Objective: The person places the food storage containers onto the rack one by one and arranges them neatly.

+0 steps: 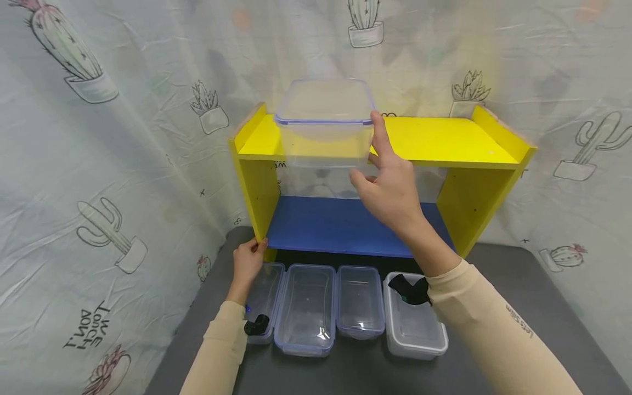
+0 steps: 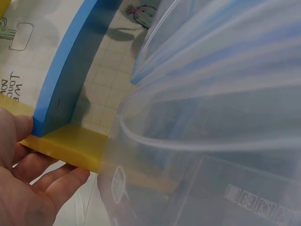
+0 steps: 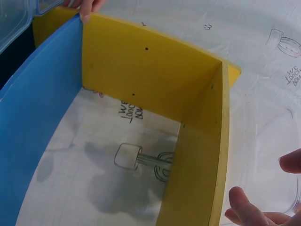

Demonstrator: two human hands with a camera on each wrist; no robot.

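A clear container with a blue-rimmed lid (image 1: 326,144) is held up by my right hand (image 1: 392,189) before the yellow top shelf (image 1: 429,140). One finger reaches the lid's right edge and the thumb is near the bottom corner. In the right wrist view, the hand (image 3: 263,207) is partly cut off beside the clear container (image 3: 258,155). My left hand (image 1: 248,262) pinches the front edge of the unit's left side panel (image 1: 254,197), level with the blue shelf (image 1: 340,225). The left wrist view shows that hand (image 2: 33,188) around the yellow panel (image 2: 80,150) by the blue board (image 2: 61,70).
Several clear containers stand in a row on the dark table (image 1: 355,370) before the unit: two wide blue-rimmed ones (image 1: 307,307) at left, a smaller one (image 1: 360,302), and a white-rimmed one (image 1: 417,329) at right. A cactus-print curtain (image 1: 123,164) hangs behind and beside.
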